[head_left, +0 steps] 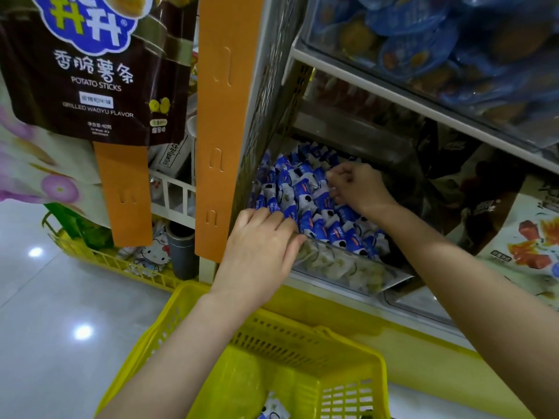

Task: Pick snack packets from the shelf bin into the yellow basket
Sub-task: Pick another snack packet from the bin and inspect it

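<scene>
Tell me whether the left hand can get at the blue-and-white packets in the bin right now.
Probably yes: the left hand reaches over the clear front wall of the bin, fingers touching the packets; nothing covers them there.

Bin [402,279] mouth is a low slot. The upper shelf [393,96] caps it, a mesh panel [266,116] walls the left side, and dark bags [447,189] crowd the right edge. The clear front wall [332,264] stands up along the front edge, so entry is over it. Packets [305,192] fill the bin up to that wall.

Left hand [257,246] blocks the front left corner, fingers on packets. Right hand [357,186] sits mid-bin, fingers curled on packets. A band of packets lies uncovered between the two.

Basket [302,329] mouth is open below the front edge. The left forearm [181,343] crosses its left rim.
</scene>
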A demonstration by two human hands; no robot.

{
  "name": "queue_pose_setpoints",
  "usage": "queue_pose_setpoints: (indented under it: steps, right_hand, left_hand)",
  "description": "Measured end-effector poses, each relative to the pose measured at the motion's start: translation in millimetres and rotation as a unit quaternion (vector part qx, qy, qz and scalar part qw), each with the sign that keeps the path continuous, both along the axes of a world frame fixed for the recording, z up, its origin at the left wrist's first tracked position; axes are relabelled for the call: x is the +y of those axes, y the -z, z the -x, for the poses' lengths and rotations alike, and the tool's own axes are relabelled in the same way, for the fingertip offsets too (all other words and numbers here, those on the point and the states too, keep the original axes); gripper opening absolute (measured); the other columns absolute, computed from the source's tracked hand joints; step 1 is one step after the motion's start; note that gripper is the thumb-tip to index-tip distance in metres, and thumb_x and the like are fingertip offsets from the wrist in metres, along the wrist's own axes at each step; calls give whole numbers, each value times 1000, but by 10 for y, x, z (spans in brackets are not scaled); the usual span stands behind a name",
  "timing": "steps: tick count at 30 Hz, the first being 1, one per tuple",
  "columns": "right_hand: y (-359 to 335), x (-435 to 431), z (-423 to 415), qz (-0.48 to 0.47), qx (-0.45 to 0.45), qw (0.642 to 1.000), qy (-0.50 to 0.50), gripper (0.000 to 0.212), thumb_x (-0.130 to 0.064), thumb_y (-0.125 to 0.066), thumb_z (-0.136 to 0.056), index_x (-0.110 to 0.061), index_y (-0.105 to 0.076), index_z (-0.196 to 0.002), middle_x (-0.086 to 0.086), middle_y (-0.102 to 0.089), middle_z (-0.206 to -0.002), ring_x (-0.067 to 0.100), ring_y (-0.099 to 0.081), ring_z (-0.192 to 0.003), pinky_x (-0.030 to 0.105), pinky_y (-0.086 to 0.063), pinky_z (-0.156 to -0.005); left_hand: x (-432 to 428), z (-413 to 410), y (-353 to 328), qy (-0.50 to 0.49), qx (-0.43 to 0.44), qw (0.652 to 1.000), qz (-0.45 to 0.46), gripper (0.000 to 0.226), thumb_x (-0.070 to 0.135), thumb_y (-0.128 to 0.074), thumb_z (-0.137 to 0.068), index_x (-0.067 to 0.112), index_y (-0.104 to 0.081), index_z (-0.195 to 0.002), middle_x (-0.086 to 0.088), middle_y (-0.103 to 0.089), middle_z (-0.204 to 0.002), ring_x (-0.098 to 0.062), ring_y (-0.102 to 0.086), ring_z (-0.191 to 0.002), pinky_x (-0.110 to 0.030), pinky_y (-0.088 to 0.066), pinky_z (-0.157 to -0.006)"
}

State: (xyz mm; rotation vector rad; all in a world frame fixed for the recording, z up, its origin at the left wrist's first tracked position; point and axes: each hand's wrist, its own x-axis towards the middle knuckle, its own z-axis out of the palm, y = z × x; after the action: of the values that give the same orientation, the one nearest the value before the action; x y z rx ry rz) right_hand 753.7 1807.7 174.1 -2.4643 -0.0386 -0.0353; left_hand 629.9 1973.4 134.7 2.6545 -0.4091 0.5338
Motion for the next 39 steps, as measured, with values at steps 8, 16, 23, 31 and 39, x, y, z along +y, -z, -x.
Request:
queue_pose_setpoints:
  steps: [8, 16, 23, 31, 39]
  right_hand:
    - [163, -108, 40, 158, 98, 982, -15, 42, -36, -57, -90, 4, -68, -95, 21, -68, -96, 30, -64, -86, 41, -53, -82]
    - [51, -58, 52, 168, 31, 984, 42, 31, -34, -62, -85, -15, -53, -62, 4, -49, -58, 19, -51, -58, 29, -43, -58]
    - [-266, -77, 629, -46, -185, 982, 9, 21, -28, -62, -87, -15, -61, -104, -10, -58, -81, 0, -52, -71, 7, -44, -64]
    - [-36, 33, 1487, -261, -35, 962, -72, 8, -18, -58, -89, -24, -55, -93, -6, -62, -79, -2, -56, -69, 15, -45, -66]
    - [388, -55, 1757, -315, 20, 949, -23, 16, -18, -54, -92, -22, -60, -79, -1, -63, -72, 2, -55, -67, 28, -50, -66]
  left_hand:
    - [5, 3, -2, 0, 9, 1000, -3, 34, 34, -35, -94, 18, -65, -90, 2, -65, -86, -21, -55, -86, -31, -27, -82]
    - [12, -9, 23, 4, -7, 1000, -9, 31, 34, -38, -94, 17, -64, -92, 1, -66, -88, -21, -55, -87, -32, -27, -81]
    - [-52, 93, 28, 30, 11, 964, 263, 28, 28, -46, -95, 18, -49, -121, 12, -49, -108, 1, -37, -104, -17, -28, -90]
    - [-271, 462, -82, 81, 191, 780, 590, 19, 34, -48, -90, 22, -52, -104, 11, -60, -87, 9, -56, -78, -6, -42, -70]
    - [-362, 611, 68, 94, 358, 794, 483, 22, 8, -57, -89, 9, -52, -110, 1, -63, -93, 3, -58, -74, -13, -46, -70]
